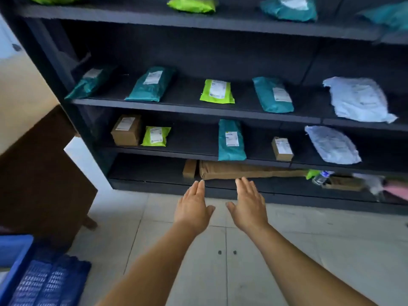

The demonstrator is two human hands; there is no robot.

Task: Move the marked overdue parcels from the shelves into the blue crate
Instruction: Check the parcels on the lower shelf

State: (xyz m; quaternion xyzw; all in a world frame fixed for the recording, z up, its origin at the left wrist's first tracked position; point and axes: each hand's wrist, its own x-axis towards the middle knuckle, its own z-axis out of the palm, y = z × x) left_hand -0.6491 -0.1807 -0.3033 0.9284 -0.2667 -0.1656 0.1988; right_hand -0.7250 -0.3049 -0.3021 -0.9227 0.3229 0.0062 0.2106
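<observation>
A dark shelf unit [198, 109] holds several labelled parcels: teal bags [152, 85], lime-green bags [217, 91], white bags [357, 98] and small cardboard boxes [127, 130]. A long teal bag [231, 140] overhangs the lower shelf's edge. My left hand [193, 206] and my right hand [248, 205] reach forward side by side, fingers straight, holding nothing, in front of the bottom shelf. The blue crate [19, 272] stands on the floor at the lower left, partly cut off. No marks on the parcels can be made out.
A long flat brown carton [242, 171] and a small box lie on the bottom shelf, with a water bottle [321, 176] and clutter to the right. A brown piece of furniture [39, 173] stands on the left. Pale tiled floor [220, 250] lies below my arms.
</observation>
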